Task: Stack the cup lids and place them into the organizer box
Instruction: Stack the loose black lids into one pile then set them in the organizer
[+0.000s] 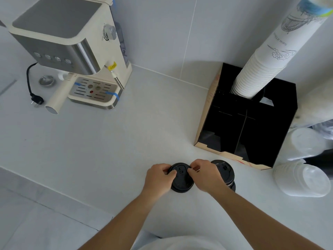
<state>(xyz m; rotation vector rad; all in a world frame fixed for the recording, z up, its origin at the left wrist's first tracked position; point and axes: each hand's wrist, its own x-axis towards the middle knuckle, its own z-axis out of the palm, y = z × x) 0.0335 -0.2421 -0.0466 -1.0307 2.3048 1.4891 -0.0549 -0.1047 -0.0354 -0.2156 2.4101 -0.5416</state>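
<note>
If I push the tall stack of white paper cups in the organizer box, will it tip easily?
Probably yes: the paper cup stack is very tall, already leans, and only its base sits in the black organizer box. It likely feels light, so a small push may sway it.

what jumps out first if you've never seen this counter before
At the bottom centre, the left hand and right hand grip a round black plastic cup lid, with more black lids stacked just to its right. Behind them to the right stands the black divided organizer box, with a tall leaning stack of white paper cups rising from its back compartment. A cream and steel espresso machine fills the top left.
</note>
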